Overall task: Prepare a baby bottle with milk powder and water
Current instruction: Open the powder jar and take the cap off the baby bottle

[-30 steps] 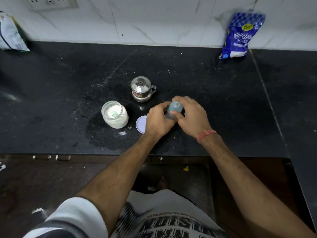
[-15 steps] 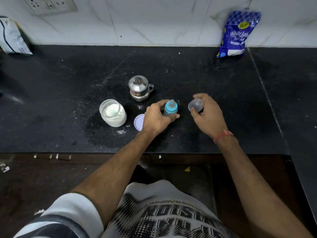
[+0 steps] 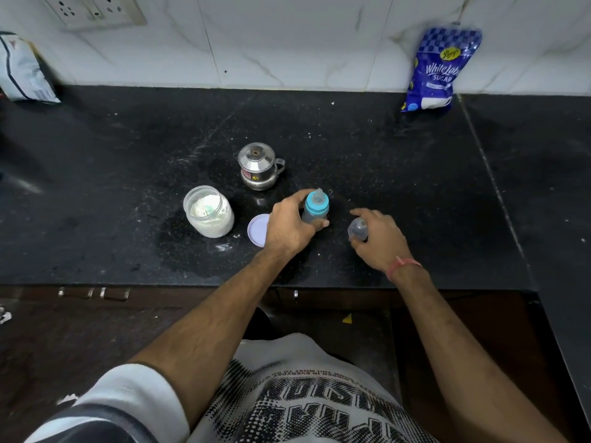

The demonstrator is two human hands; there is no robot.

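- The left hand (image 3: 289,225) reaches in from the lower left, fingers and thumb curled round the baby bottle (image 3: 316,210), which stands upright on the black surface (image 3: 399,174) with its blue collar and teat on.
- The right hand (image 3: 379,239) sits just right of the bottle, fingers curled round the clear cap (image 3: 358,229), held low over the surface and apart from the bottle.
- The open powder jar (image 3: 209,212) stands left of the left hand; its lid (image 3: 258,230) lies flat between jar and wrist, partly hidden.
- A steel pot (image 3: 259,166) stands just behind the bottle.
- The surface's front edge runs just below both wrists.
- Open room lies right of the right hand and behind the pot, up to the sugar bag (image 3: 439,68) leaning against the wall.
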